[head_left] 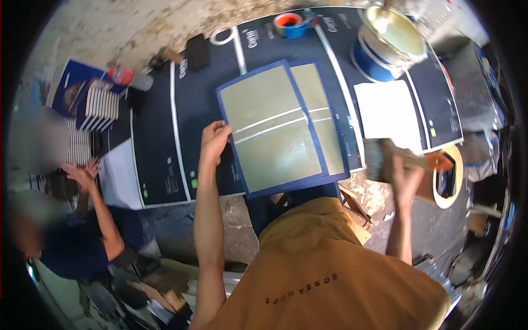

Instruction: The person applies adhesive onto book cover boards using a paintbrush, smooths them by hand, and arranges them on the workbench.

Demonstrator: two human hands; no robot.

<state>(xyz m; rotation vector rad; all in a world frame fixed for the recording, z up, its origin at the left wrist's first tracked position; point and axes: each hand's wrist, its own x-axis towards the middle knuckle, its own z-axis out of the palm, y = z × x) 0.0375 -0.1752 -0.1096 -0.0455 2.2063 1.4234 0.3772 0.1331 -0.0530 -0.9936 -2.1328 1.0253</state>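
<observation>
As left hand (214, 142) meets blue-edged board (269, 129), right hand (404, 176) grips wide brush (378, 159)

While the board lies on a dark, white-striped table (154, 126), overlapping a second board (329, 135) that shows along its right side, a person in a mustard-coloured shirt (330, 264) faces it from the near side. The fingertips of the left hand touch the board's left edge; whether they pinch it cannot be told from this view. Right of the board, the right hand is clenched around the brush, whose broad, blurred head is turned toward the board but apart from it. Two white stripes cross the board's olive-grey face, and a glossy patch shows on its nearer half. Also right of the board lies a white sheet (388, 113), and past the board's far right corner stands a blue-and-white bucket (377, 60) with pale contents. Beyond the board's far edge sits a blue roll (297, 30). Well to the left of the board, a striped stack (102, 110) rests near a co-worker's hands (82, 173), held close together
</observation>
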